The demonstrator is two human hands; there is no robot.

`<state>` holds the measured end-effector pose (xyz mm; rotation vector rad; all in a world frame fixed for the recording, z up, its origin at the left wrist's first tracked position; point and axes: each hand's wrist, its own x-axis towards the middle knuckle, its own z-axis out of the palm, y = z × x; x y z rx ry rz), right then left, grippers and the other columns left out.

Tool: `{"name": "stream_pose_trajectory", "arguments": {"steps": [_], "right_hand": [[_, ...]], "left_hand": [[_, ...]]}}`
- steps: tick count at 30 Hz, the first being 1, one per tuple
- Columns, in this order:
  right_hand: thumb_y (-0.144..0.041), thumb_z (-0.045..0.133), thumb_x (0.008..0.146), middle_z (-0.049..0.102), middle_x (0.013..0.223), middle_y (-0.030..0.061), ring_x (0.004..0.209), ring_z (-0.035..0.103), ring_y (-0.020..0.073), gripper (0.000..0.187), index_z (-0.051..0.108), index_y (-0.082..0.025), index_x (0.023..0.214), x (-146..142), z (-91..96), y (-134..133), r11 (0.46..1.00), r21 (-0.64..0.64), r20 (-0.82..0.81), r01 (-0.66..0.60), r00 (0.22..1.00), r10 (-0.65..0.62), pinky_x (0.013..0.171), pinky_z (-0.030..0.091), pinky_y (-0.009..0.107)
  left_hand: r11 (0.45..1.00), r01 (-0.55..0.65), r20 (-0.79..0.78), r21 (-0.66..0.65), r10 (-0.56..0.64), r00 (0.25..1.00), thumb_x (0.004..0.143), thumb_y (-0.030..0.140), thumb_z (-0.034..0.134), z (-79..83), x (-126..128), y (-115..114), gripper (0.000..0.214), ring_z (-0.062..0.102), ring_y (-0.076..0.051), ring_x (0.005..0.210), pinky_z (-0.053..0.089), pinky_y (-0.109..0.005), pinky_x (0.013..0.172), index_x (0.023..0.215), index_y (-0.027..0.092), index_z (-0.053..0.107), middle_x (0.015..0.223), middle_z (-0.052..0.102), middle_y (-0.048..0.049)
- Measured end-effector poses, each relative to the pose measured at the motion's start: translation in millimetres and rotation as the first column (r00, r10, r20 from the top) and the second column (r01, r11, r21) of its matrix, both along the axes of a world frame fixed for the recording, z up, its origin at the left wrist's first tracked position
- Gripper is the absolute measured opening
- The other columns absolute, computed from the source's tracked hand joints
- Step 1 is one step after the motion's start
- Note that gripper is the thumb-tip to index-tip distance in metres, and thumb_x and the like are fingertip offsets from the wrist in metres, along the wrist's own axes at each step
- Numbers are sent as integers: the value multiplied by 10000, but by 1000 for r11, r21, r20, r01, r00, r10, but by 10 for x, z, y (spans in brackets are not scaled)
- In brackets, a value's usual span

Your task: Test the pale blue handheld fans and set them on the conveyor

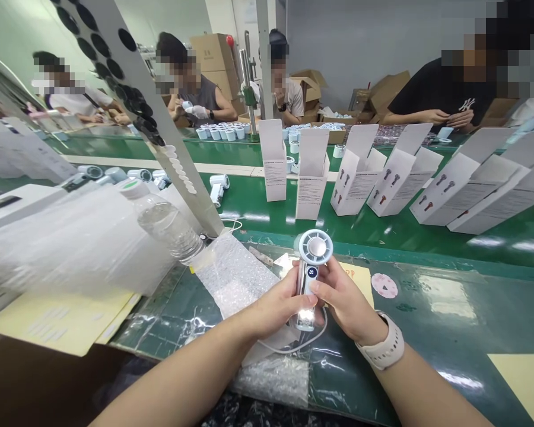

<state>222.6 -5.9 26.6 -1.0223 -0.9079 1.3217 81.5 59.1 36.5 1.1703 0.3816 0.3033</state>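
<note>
A small white handheld fan (312,256) with a round head and a lit display stands upright between both hands over the green bench. My left hand (273,308) is closed round the left side of its handle. My right hand (345,302) grips the right side, thumb near the display, with a pale watch on the wrist. A light glows at the foot of the handle. A white cable (293,347) curves away under the fan. Bubble wrap (240,276) lies just left of my hands.
A lying clear water bottle (167,222) and plastic sheets are at the left. Open white cartons (356,175) stand in a row on the green conveyor (382,231). Loose fans (219,187) lie further back. Several people work across the belt. A slanted metal post (160,118) crosses the left.
</note>
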Motion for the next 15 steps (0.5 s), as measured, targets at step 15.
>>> {"name": "stream_pose_trajectory", "arguments": {"steps": [15], "right_hand": [[-482,711,837,638,905,23,721,539,168,393,620,-253,1143,149,97,-38,900,203,-97,386,923,-373,610,464,291]], "left_hand": [[921,-123,21,369,124,992,805,491,711,36,-74,-28,661,559,-243,1056,448,-390,890,1326,213,416,1213,568,-105]]}}
